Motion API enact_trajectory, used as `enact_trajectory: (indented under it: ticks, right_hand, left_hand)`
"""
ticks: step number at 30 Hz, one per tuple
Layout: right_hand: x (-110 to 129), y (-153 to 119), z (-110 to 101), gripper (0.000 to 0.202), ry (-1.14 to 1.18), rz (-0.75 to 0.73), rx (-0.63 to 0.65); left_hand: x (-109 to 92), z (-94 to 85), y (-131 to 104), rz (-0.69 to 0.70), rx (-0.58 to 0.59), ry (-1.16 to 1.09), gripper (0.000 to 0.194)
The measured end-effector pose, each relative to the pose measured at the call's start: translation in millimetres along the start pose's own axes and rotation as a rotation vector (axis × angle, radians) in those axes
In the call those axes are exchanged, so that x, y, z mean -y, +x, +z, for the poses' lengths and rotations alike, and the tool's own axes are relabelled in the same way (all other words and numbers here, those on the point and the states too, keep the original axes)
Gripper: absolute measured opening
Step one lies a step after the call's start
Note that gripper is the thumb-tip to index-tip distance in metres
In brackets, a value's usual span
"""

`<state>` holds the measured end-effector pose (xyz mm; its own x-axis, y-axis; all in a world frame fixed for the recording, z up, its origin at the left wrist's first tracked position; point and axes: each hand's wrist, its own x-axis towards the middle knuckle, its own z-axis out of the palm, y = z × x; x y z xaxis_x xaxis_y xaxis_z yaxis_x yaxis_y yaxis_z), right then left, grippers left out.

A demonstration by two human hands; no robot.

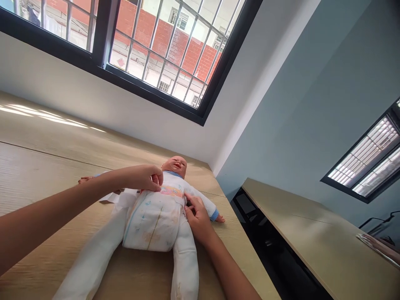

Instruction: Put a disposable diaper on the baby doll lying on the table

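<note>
A baby doll (176,166) lies on its back on a wooden table (40,166), its head toward the window wall and its white legs toward the camera. A white diaper (151,225) covers its hips, with a colourful printed band (171,191) at the waist. My left hand (146,178) is at the doll's belly, thumb and fingers pinched near the left end of the band; whatever lies between the fingertips is too small to make out. At the other side of the waist, my right hand (196,212) has its thumb and fingers closed on the diaper's edge.
Beyond the table is a white wall with a barred window (168,50). A second table (300,225) stands at the right across a dark gap, with a shiny flat object (379,249) on it. Another window (368,158) is in the blue-grey wall.
</note>
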<state>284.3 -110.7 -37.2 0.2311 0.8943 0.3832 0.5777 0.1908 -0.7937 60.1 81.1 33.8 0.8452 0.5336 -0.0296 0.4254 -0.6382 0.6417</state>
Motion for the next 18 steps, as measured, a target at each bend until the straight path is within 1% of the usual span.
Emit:
enact_trajectory:
  ticks: [2, 4, 6, 8, 10, 11, 15, 18]
  right_hand:
    - [7, -1, -2, 0.038, -0.001, 0.005, -0.045]
    - [17, -3, -3, 0.028, -0.003, -0.034, -0.089]
    - [27, -6, -4, 0.023, 0.004, -0.112, -0.063]
    - [34, -8, -4, 0.025, 0.015, -0.183, 0.009]
    - [36, -9, -3, 0.026, 0.021, -0.212, 0.066]
    - [37, -9, -3, 0.026, 0.022, -0.213, 0.080]
    - [34, -6, -3, 0.025, 0.006, -0.182, 0.111]
    - [34, -5, -3, 0.024, -0.027, -0.171, 0.120]
  left_hand:
    - [-1, -6.4, -3, -0.002, 0.013, 0.025, 0.038]
    - [0, -15.1, -8, -0.023, 0.034, 0.090, 0.042]
    - [2, -22.1, -12, -0.059, 0.072, 0.141, 0.046]
    - [5, -23.4, -13, -0.088, 0.130, 0.131, 0.050]
    - [10, -17.1, -10, -0.105, 0.154, 0.101, 0.052]
    - [13, -11.7, -8, -0.108, 0.144, 0.096, 0.053]
    - [24, 10.9, 3, -0.102, 0.045, 0.146, 0.054]
    - [27, 16.2, 5, -0.094, 0.009, 0.182, 0.054]
